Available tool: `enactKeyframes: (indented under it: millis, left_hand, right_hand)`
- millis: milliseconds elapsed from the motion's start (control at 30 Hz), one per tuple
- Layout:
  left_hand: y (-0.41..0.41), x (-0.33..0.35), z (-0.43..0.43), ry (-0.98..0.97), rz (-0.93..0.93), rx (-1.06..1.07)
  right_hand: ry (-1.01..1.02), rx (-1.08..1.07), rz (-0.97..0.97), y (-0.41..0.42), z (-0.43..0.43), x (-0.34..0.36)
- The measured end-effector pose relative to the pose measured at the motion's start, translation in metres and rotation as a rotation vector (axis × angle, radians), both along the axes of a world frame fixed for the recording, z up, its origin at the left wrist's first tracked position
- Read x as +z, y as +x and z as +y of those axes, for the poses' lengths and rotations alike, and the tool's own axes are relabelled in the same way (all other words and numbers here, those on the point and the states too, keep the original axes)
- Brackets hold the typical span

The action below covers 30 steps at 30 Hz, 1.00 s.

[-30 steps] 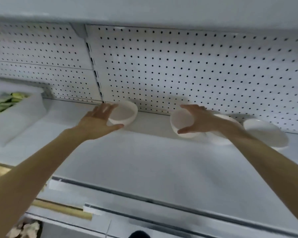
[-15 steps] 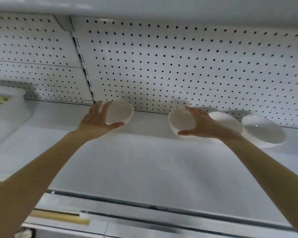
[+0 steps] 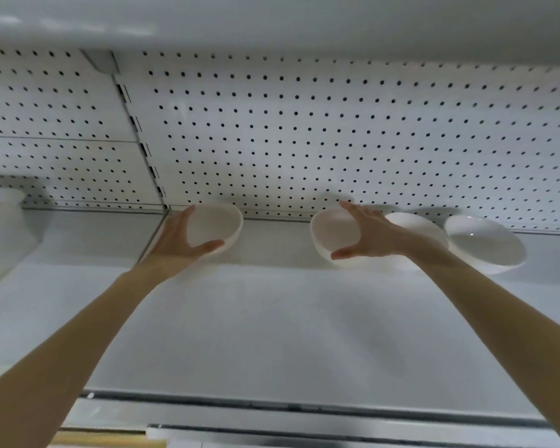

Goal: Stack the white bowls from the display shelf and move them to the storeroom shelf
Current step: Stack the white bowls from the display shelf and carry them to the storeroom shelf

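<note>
White glazed bowls stand in a row along the back edge of the display shelf (image 3: 272, 318), against the pegboard (image 3: 304, 140). The left hand (image 3: 181, 240) clasps the leftmost bowl (image 3: 217, 226) across its rim, and the right hand (image 3: 369, 236) clasps the second bowl (image 3: 332, 232) likewise. They look stiff, smooth, probably slippery and breakable, so rim and wall seem the safest hold. A third bowl (image 3: 417, 226) sits just behind the right hand, with a fourth bowl (image 3: 485, 244) beyond. The upper shelf (image 3: 272, 21) hangs overhead, and a white bin (image 3: 4, 231) stands at the left edge.
</note>
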<state>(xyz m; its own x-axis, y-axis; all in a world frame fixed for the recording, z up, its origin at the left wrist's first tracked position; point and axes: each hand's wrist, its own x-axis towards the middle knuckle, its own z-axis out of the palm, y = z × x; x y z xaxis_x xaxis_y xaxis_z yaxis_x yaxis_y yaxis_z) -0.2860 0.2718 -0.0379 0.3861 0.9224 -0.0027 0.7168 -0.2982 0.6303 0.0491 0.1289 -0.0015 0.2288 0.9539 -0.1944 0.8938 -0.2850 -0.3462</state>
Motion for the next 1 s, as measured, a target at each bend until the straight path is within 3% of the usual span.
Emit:
enactKeyframes:
  millis: [167, 400, 1000]
  left_hand:
    - [0.002, -0.002, 0.004, -0.008, -0.064, 0.029]
    - [0.003, 0.000, 0.002, 0.064, -0.096, 0.071]
    - [0.001, -0.015, -0.118, -0.260, -0.421, -0.211]
  right_hand:
    - [0.016, 0.004, -0.034, 0.001, 0.002, 0.000]
    - [0.072, 0.016, 0.061, -0.015, -0.002, -0.002]
    - [0.104, 0.143, 0.219, -0.039, -0.066, 0.008]
